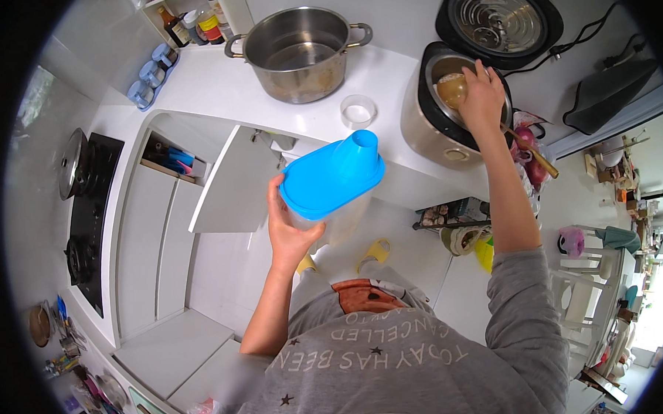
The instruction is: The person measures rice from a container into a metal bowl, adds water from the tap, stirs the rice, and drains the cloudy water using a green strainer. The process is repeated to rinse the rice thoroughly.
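My left hand (293, 231) grips a translucent plastic food container by its side. Its bright blue lid (327, 182) has a raised pouring spout whose cap is off. My right hand (481, 98) reaches into the inner pot of a rice cooker (441, 121), closed around a golden-brown scoop (452, 91). From under the wrist, a long handle (534, 151) slants out over the cooker's rim, apparently the scoop's own. Some pale grains show at the scoop's bowl; the thumb is hidden. The hinged cooker lid (498, 22) stands raised behind.
A steel stockpot (301, 58) and a clear round cap (358, 111) sit on the white counter (209, 79). Below, a cabinet door (233, 183) hangs open. Red onions in a bag (535, 170) lie beside the cooker. The cooktop (91, 228) is at left.
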Action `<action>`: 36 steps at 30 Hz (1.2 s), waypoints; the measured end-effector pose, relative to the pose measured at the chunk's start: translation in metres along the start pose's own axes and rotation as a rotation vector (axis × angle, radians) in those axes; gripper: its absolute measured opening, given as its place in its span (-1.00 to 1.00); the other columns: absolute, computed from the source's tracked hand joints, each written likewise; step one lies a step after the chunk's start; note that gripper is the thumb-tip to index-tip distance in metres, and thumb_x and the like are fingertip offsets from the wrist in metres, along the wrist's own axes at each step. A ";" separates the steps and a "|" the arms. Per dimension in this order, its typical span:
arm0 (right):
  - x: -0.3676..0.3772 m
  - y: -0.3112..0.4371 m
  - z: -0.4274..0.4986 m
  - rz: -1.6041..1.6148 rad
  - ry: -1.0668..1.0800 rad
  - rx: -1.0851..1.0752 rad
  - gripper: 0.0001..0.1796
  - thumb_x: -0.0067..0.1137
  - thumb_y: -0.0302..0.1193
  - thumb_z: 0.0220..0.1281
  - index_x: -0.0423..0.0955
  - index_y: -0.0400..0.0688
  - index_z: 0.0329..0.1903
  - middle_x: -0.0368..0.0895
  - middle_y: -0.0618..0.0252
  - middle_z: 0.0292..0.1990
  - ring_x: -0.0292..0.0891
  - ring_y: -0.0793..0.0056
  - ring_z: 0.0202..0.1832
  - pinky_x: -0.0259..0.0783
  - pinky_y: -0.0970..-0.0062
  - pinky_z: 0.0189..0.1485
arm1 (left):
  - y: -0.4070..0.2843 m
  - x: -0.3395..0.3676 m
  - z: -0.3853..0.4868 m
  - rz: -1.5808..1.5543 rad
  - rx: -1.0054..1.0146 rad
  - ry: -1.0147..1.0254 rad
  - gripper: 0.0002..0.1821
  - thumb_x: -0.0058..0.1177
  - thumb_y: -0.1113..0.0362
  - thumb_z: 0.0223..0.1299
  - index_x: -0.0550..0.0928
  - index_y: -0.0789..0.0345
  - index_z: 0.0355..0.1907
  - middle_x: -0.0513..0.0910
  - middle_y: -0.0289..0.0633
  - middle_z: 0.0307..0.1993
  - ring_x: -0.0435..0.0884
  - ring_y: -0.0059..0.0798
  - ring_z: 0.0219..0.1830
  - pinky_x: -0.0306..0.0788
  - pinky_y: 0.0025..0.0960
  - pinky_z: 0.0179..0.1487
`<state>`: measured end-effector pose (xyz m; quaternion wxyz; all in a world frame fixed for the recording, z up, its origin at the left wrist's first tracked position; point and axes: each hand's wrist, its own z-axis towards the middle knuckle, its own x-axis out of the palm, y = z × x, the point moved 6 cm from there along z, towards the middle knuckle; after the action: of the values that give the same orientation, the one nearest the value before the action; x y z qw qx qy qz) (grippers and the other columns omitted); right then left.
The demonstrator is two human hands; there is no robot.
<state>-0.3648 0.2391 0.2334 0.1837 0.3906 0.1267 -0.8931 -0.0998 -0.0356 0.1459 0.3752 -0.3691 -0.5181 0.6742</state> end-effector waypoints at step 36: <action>-0.060 0.284 -0.009 0.751 0.742 -0.678 0.15 0.44 -0.46 -0.42 0.04 -0.04 0.40 0.42 0.20 0.05 0.27 0.20 0.07 0.33 0.28 0.15 | 0.044 -0.127 0.025 0.026 0.037 0.124 -0.02 0.24 0.48 -0.37 0.18 0.20 0.31 0.32 -0.14 0.20 0.30 -0.28 0.28 0.16 -0.20 0.36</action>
<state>-0.2001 0.0005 0.2484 0.5425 0.6125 0.3121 -0.4829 -0.0705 -0.1663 0.1218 0.4043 -0.4099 -0.4765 0.6644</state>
